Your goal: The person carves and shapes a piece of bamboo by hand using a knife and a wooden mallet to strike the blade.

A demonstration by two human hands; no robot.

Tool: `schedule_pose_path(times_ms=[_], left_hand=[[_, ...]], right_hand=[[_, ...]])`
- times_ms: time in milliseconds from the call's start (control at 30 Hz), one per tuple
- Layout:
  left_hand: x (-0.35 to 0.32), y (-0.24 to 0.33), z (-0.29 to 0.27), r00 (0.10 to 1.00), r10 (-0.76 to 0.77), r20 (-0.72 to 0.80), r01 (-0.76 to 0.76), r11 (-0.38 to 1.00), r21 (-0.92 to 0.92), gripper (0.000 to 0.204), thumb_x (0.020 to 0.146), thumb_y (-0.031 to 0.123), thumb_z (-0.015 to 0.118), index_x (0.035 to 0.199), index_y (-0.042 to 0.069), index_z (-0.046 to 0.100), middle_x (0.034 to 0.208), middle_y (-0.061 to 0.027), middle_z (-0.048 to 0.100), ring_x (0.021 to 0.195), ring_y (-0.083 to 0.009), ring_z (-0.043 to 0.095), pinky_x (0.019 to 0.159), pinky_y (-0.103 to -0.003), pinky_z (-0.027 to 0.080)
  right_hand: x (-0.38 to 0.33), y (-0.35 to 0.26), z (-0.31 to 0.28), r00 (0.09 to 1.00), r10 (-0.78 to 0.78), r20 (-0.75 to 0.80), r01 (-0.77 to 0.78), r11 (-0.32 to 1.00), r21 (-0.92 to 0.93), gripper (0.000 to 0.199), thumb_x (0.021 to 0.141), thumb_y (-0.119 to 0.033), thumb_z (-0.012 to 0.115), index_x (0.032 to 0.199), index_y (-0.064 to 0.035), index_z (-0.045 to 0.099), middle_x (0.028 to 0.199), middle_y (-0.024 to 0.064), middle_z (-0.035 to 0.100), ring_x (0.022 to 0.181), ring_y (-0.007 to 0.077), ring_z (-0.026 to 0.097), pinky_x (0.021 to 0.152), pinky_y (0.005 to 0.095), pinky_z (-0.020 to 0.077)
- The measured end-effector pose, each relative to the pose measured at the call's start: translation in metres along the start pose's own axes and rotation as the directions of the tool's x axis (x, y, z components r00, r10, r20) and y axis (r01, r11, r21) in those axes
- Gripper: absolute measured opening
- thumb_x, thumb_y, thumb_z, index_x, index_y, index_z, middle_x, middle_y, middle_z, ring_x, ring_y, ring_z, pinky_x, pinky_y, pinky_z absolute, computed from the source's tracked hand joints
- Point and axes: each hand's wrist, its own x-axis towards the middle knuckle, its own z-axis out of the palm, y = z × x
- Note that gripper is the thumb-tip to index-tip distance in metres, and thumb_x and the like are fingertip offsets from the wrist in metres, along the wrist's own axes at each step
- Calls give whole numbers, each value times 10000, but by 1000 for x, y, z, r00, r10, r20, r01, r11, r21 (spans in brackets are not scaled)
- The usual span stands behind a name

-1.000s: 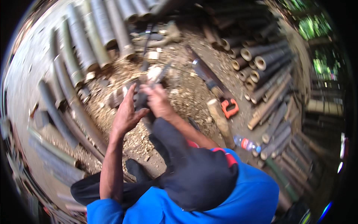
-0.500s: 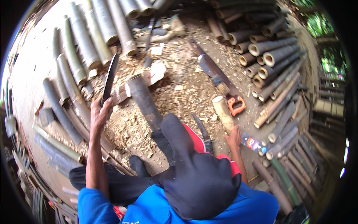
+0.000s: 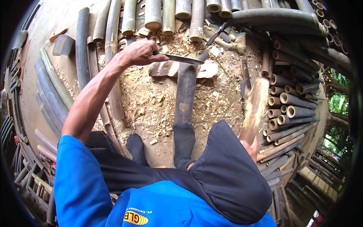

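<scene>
Since half a second back: left hand [image 3: 140, 53] swung from upright beside the dark bamboo section [image 3: 186, 94] to across its far end, blade [image 3: 181, 58] now lying flat over the top; right hand [image 3: 251, 145] lifted from low at the section's right, wooden mallet [image 3: 254, 108] raised and motion-blurred. Left fingers clamped round the blade handle, knuckles up. Right fingers mostly hidden behind the dark cap brim, wrapped on the mallet's lower end as far as visible. Bamboo section standing lengthwise away from the body, near end between the two black-socked feet [image 3: 136, 147], far end against a pale chopping block [image 3: 166, 68]. Blade edge touching or just over the section's far end, cannot tell which. Wood chips [image 3: 151, 109] scattered left of the section. Cut bamboo poles [image 3: 291, 109] stacked right of the section, ends facing in; longer poles [image 3: 53, 87] lying well left of it; more upright poles [image 3: 153, 15] beyond its far end.
</scene>
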Motion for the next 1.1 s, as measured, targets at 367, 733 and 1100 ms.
schedule_pose_path(times_ms=[367,733,1100], left_hand=[[4,-2,10,1000,1,-15,-1,1000,-7,654,958,620,658,766,0,742,523,-157,520,503,-309,553,528,-470,410],[-9,20,7,993,-114,21,109,982,153,528,967,504,698,834,-7,694,711,-143,685,606,-268,685,542,-423,560],[-16,3,3,996,-82,22,78,987,141,570,929,541,723,766,-4,691,639,-184,658,595,-347,672,585,-479,528]], right_hand=[[55,-110,64,923,-203,328,253,960,-120,705,734,-282,777,1290,13,459,1012,121,599,737,212,687,588,375,615],[78,-182,95,661,-714,230,746,594,-300,875,776,-180,789,1510,49,372,1255,150,622,1058,200,658,922,309,548],[51,-321,123,681,-507,528,723,580,-375,574,870,-302,774,1318,2,586,985,111,663,823,189,655,781,329,561]])
